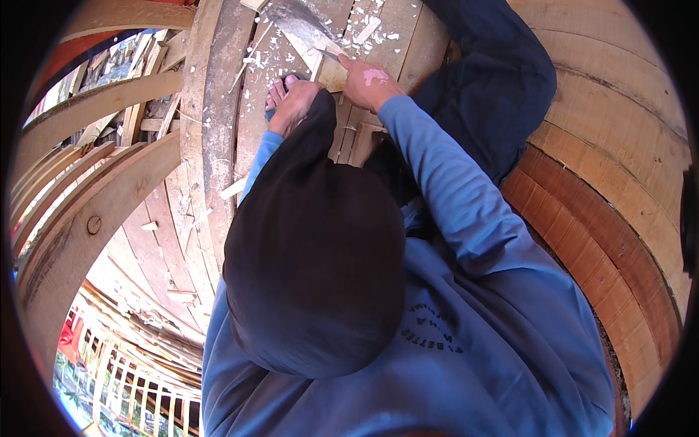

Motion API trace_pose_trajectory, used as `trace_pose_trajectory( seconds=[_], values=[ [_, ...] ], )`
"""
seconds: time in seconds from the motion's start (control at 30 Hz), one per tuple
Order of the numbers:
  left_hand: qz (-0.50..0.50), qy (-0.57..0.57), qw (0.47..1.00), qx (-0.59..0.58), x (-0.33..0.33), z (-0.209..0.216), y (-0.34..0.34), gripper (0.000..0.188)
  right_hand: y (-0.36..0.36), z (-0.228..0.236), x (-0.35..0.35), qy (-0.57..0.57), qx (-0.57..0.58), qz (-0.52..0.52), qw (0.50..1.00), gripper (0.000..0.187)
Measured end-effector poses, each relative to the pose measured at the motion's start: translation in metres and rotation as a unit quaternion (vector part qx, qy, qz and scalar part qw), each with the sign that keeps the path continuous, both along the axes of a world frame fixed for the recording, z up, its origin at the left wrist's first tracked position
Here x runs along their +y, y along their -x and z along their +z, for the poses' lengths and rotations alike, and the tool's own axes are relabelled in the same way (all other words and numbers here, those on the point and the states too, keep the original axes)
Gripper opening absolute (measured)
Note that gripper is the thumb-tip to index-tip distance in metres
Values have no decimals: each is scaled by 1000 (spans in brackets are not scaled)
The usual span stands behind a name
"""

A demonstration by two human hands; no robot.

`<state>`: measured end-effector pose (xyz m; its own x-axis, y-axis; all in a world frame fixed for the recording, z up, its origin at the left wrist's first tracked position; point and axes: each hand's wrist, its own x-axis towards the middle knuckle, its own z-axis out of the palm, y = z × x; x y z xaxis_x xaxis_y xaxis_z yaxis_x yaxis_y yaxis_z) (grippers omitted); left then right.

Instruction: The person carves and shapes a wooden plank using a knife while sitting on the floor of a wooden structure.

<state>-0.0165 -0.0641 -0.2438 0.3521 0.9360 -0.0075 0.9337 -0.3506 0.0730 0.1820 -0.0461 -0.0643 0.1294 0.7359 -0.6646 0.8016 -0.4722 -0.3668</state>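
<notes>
My right hand is closed around the handle of a tool with a broad grey blade that points away over a wooden plank. A small pale block of wood sits just left of that hand. My left hand rests on the plank beside the block, fingers curled; a black cloth hanging below the camera hides part of it, so what it holds cannot be made out. Pale wood chips lie scattered around the blade. Both arms wear blue sleeves.
My bent knee in dark blue trousers is at the upper right. Curved wooden hull planks rise on the right. Curved wooden ribs run along the left, with gaps showing a railing and ground far below.
</notes>
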Motion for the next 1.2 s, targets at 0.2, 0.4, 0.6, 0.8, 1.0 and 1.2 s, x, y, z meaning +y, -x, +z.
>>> trace_pose_trajectory(
  seconds=[0.2, 0.4, 0.6, 0.8, 1.0, 1.2],
  values=[
    [-22, 72, 995, -61, 7, -21, 10, 48, 2, 1, -3, -28, -18, 26, 999, 46],
    [-22, 166, 984, -63, 24, -2, -11, 38, 11, 36, 9, -5, -66, 40, 997, 40],
    [50, 442, 876, -187, 63, -26, 9, 41, 31, 45, 22, 16, -45, 7, 999, 38],
    [-36, 415, 894, -163, 56, 7, 3, 38, 32, 31, 31, 35, -69, 16, 997, 41],
    [-210, 297, 906, -215, 56, 98, -18, 22, -4, -24, 9, -63, -66, 4, 996, 46],
    [-222, 290, 898, -246, 56, 95, -10, 21, 0, 1, -3, -26, -4, 39, 999, 48]
  ],
)
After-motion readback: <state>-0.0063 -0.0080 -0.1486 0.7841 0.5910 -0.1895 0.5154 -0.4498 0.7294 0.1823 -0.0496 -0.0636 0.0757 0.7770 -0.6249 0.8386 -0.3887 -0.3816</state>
